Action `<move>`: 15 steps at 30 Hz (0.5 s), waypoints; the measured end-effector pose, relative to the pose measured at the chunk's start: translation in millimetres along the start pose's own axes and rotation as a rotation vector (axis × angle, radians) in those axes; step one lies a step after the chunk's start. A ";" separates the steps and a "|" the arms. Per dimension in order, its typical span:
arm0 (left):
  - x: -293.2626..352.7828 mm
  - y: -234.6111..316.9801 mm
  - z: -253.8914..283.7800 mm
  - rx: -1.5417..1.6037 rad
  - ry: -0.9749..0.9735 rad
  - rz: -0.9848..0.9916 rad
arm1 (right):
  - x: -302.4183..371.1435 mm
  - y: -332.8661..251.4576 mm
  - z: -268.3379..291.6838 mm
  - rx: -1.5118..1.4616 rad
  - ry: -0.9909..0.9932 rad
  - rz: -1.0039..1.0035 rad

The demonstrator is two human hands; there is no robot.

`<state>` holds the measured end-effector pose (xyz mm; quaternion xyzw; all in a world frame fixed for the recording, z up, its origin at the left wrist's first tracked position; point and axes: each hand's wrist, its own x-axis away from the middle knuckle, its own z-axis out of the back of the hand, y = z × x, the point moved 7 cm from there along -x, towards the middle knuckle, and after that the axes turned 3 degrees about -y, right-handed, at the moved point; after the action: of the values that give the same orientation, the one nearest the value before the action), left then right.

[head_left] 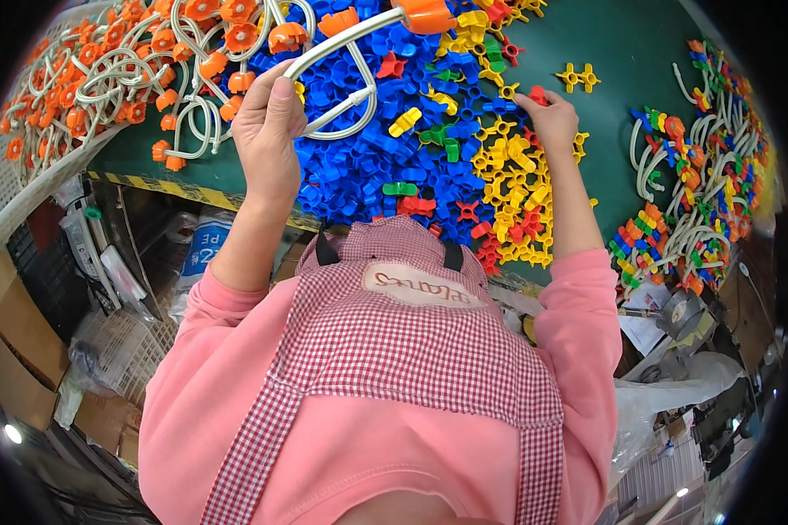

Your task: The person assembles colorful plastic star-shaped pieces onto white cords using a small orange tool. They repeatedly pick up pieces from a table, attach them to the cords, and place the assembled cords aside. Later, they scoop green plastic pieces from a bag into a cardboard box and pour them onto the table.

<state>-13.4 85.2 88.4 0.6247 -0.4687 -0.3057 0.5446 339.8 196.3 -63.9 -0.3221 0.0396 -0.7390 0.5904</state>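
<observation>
My left hand (271, 131) is closed, pinching a cream-coloured cord (352, 103) that loops out to the right. An orange flower-shaped plastic piece (427, 15) sits on the cord's far end. My right hand (553, 122) has its fingertips closed on a small red plastic piece (538, 94), at the right side of the loose parts. Between my hands spreads a heap of blue plastic pieces (346, 179). Yellow pieces (515, 188) lie along its right side, close to my right wrist. A few red and green ones are mixed in.
Cords with orange ends fill a white basket (39, 188) at the far left. On the right lie cords strung with multicoloured pieces (705, 210). The green tabletop (622, 52) has a yellow-and-black striped front edge (193, 192). Cardboard boxes (22, 324) stand below, left.
</observation>
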 end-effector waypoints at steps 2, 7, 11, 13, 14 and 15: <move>-1.0 -1.4 -6.4 -0.018 -0.013 -0.037 | -19.5 35.1 -14.9 -0.341 -0.042 0.010; 1.2 -4.9 -24.2 0.015 -0.048 -0.020 | -8.5 -36.1 -11.1 0.214 -0.015 0.059; 2.5 -7.9 -28.1 0.026 -0.080 0.001 | -10.8 -31.4 -21.3 0.333 -0.016 0.066; 5.1 -10.8 -22.6 0.032 -0.061 0.009 | -9.1 -26.9 -6.5 0.152 0.080 0.133; 6.5 -11.4 -19.7 0.027 -0.054 0.005 | -3.7 -20.3 9.4 0.022 0.155 0.151; 7.6 -11.9 -17.6 0.021 -0.044 -0.002 | 0.0 -15.0 25.1 0.003 0.209 0.172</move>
<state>8.1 84.8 81.7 0.6239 -0.4832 -0.3152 0.5272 340.1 208.9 -37.6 -0.2377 0.1275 -0.7152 0.6448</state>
